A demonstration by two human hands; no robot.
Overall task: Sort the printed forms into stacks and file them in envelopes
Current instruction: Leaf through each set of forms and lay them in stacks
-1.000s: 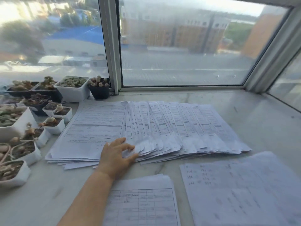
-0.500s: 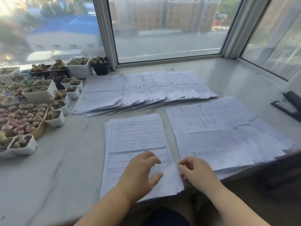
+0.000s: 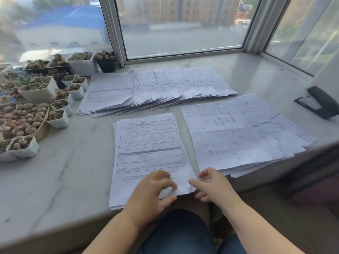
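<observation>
Overhanging the worktop's point(image 3: 60, 173) near edge, the middle stack point(image 3: 149, 154) of three lay under the left hand point(image 3: 153, 195), fingers curled on top; the right hand point(image 3: 213, 186) pinched its corner. Bare marble lay leftward.

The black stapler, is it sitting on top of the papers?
No, the black stapler sits on the bare marble sill at the right, apart from the nearest stack of forms.

Three form stacks point(image 3: 149, 143) (rear one fanned)
</observation>
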